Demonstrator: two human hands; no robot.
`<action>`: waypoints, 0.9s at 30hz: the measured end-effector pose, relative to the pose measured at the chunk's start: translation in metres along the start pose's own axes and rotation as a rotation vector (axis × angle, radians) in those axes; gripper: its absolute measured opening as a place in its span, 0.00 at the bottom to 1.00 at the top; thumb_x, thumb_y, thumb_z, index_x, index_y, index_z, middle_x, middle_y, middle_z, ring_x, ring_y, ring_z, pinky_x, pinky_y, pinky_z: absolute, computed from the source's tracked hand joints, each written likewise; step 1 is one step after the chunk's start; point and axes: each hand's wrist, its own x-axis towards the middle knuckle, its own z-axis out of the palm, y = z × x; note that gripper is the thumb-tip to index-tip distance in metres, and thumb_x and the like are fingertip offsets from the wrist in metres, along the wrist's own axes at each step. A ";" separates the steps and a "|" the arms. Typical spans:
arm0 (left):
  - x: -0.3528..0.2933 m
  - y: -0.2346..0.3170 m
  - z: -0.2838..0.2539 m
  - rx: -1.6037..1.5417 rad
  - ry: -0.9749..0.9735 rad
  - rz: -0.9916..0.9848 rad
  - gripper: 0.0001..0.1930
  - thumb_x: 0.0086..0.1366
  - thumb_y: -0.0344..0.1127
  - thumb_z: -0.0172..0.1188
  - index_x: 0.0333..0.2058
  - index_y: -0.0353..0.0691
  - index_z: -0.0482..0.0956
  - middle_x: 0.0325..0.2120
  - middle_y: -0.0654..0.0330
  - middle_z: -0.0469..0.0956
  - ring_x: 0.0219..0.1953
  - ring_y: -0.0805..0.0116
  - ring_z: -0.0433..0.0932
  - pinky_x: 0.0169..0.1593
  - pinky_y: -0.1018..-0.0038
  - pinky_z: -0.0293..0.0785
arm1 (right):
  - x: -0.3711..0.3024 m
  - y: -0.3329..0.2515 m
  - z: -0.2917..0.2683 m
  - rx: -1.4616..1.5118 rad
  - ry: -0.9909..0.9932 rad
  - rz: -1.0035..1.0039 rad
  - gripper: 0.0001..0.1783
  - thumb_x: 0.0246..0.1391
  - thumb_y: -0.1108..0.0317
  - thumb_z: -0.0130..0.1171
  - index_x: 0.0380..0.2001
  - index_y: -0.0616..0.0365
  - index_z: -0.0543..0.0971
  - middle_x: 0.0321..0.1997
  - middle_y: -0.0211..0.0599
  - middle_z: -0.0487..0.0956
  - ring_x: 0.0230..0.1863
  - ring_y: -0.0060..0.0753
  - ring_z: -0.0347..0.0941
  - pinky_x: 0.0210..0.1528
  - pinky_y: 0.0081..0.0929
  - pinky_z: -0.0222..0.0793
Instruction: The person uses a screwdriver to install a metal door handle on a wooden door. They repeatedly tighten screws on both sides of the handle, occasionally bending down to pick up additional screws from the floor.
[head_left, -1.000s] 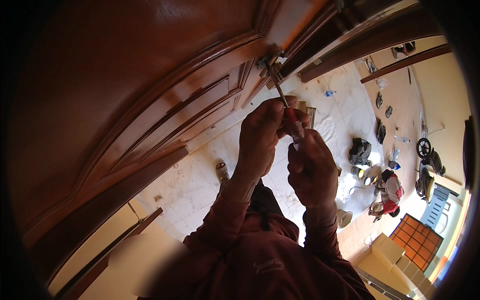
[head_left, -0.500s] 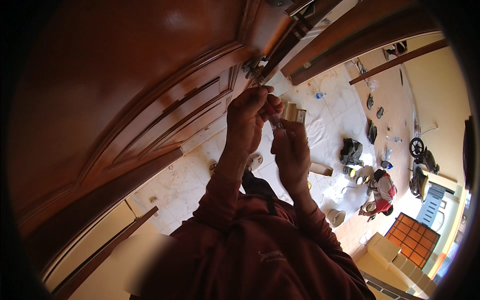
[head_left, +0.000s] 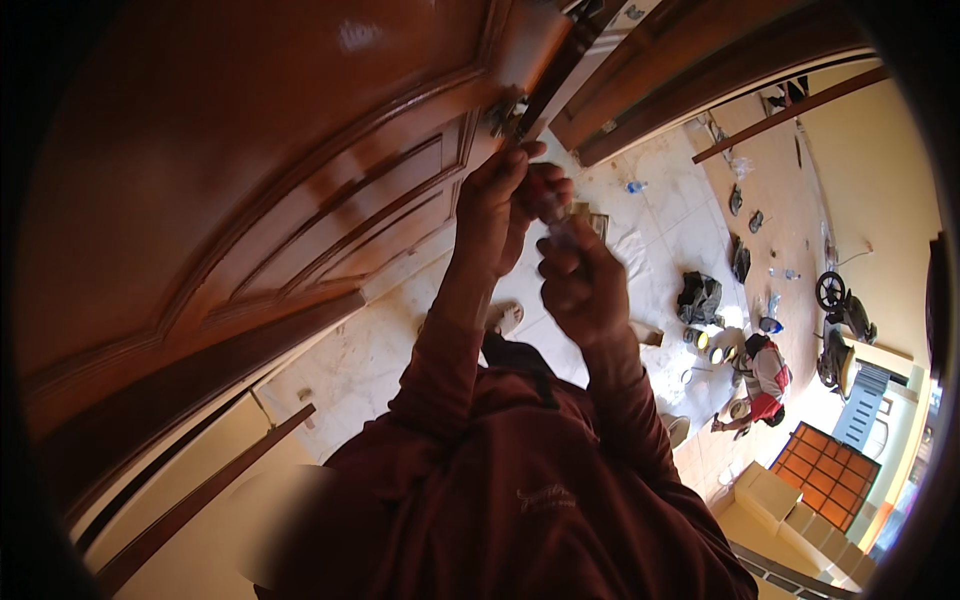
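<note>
Both my hands are raised at the edge of a brown panelled wooden door [head_left: 330,190]. My left hand [head_left: 490,205] is closed, thumb and finger pinched just below the metal door lock [head_left: 508,112], its other fingers curled beside a red part. My right hand [head_left: 585,280] is closed round the clear end of what looks like a screwdriver [head_left: 548,197] with a red and clear handle. Motion blurs the handle and the right fingers. The screwdriver's tip is hidden by my left hand.
Below lies a pale tiled floor [head_left: 370,395] with a black plastic bag [head_left: 700,298], several open cans [head_left: 702,340] and a water bottle [head_left: 636,187]. At the right a person [head_left: 768,380] crouches near a parked motorbike [head_left: 840,320]. Sandals [head_left: 736,200] lie farther off.
My right hand has shifted slightly right and turned, blurring with the handle. My left hand stays near the lock. The view has tilted a little, with more of the door's edge showing.
</note>
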 end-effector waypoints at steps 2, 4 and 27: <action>-0.003 -0.004 -0.008 0.046 -0.017 0.010 0.13 0.66 0.38 0.61 0.40 0.33 0.78 0.29 0.56 0.80 0.34 0.60 0.83 0.43 0.61 0.82 | -0.007 -0.002 -0.003 0.136 -0.009 0.181 0.19 0.63 0.62 0.54 0.53 0.59 0.69 0.27 0.39 0.75 0.18 0.34 0.72 0.20 0.30 0.68; 0.002 -0.006 -0.014 0.080 -0.016 0.032 0.13 0.67 0.38 0.60 0.41 0.33 0.77 0.29 0.56 0.80 0.34 0.59 0.83 0.43 0.60 0.82 | 0.000 -0.015 -0.013 0.258 -0.013 0.350 0.19 0.64 0.61 0.53 0.53 0.59 0.68 0.26 0.39 0.75 0.17 0.32 0.72 0.20 0.29 0.67; -0.001 -0.011 -0.005 -0.039 -0.040 0.039 0.12 0.67 0.37 0.59 0.42 0.33 0.76 0.30 0.54 0.81 0.35 0.57 0.83 0.46 0.59 0.81 | 0.008 -0.013 -0.032 0.487 -0.146 0.603 0.17 0.63 0.61 0.53 0.51 0.58 0.72 0.25 0.33 0.73 0.17 0.27 0.69 0.20 0.25 0.67</action>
